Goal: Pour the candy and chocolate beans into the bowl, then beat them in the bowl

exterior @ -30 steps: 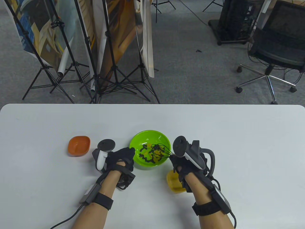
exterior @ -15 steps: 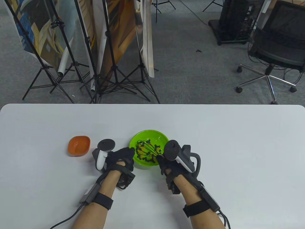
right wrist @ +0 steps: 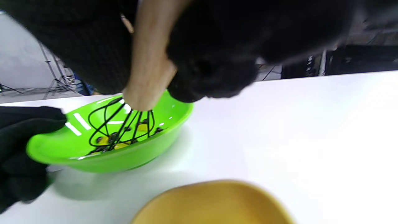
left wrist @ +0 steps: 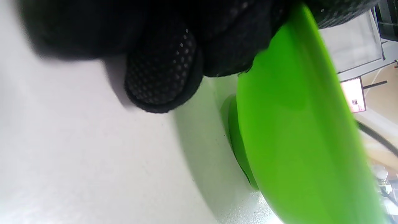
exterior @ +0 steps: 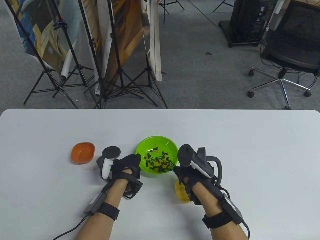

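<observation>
A green bowl (exterior: pixel 165 142) stands at the table's middle, with dark chocolate beans (exterior: pixel 163 153) and yellow candy (exterior: pixel 157 151) inside. My left hand (exterior: pixel 126 163) grips its left rim; the left wrist view shows a gloved fingertip (left wrist: pixel 161 77) beside the bowl's outer wall (left wrist: pixel 295 124). My right hand (exterior: pixel 186 175) grips the wooden handle (right wrist: pixel 149 71) of a black wire whisk (exterior: pixel 161 163), whose wires (right wrist: pixel 118 124) dip into the bowl's near side among the sweets.
An orange dish (exterior: pixel 82 152) lies left of the bowl. A yellow dish (exterior: pixel 180 191) sits on the table under my right wrist, close in the right wrist view (right wrist: pixel 214 202). Beyond the far table edge stand tripods and an office chair (exterior: pixel 290 55).
The whisk swept from the bowl's right to its left side, then back toward the near right. My right hand followed it. The left hand stayed on the rim.
</observation>
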